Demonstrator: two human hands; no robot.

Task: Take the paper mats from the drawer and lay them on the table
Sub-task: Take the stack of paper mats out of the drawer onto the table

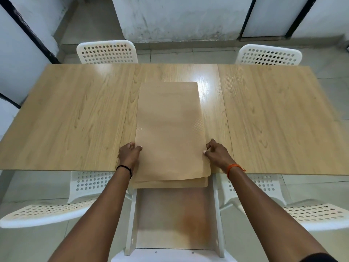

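Observation:
A stack of tan paper mats (pixel 170 129) lies lengthwise on the middle of the wooden table (pixel 75 120), its near end hanging over the table's front edge. My left hand (pixel 129 154) grips the stack's left edge near that end. My right hand (pixel 217 153) pinches the right edge at the same height. Below the overhanging end, the white drawer (pixel 175 214) stands pulled out toward me, its bottom bare with a brownish stain.
Two white perforated chairs (pixel 107 52) (pixel 268 54) stand at the table's far side. Two more (pixel 49 210) (pixel 311 214) flank the drawer on my side. A wall and grey floor lie beyond the table.

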